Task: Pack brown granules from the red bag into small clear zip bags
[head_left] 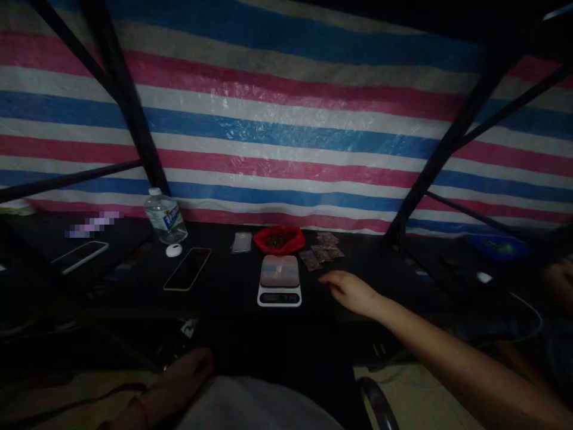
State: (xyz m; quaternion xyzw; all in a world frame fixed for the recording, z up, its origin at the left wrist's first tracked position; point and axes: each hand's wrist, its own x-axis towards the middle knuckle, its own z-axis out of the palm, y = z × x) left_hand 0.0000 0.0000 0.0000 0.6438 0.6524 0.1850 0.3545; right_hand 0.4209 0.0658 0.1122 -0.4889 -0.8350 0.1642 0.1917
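My right hand (pixel 347 289) hovers at or rests on the dark table, its index finger stretched to the left and a gap under it; nothing shows in it. Just beyond its fingertips lie several small clear packets (pixel 321 254) with brownish contents. To its left sits a white kitchen scale (pixel 280 272) with a bare weighing plate and a dark display. Behind the scale, a red plastic bag (pixel 298 240) lies spread open around dark brown pieces. My left hand (pixel 197 363) is low by my lap, below the table edge, in deep shadow; its fingers are hard to make out.
A stack of clear bags (pixel 242 242) lies left of the red bag. Farther left are a phone (pixel 188 270), a white earbud case (pixel 173 250) and a clear plastic bottle (pixel 165 218). Dark metal posts (pixel 414 173) flank the striped sheet behind. Another person's hand (pixel 559 275) shows far right.
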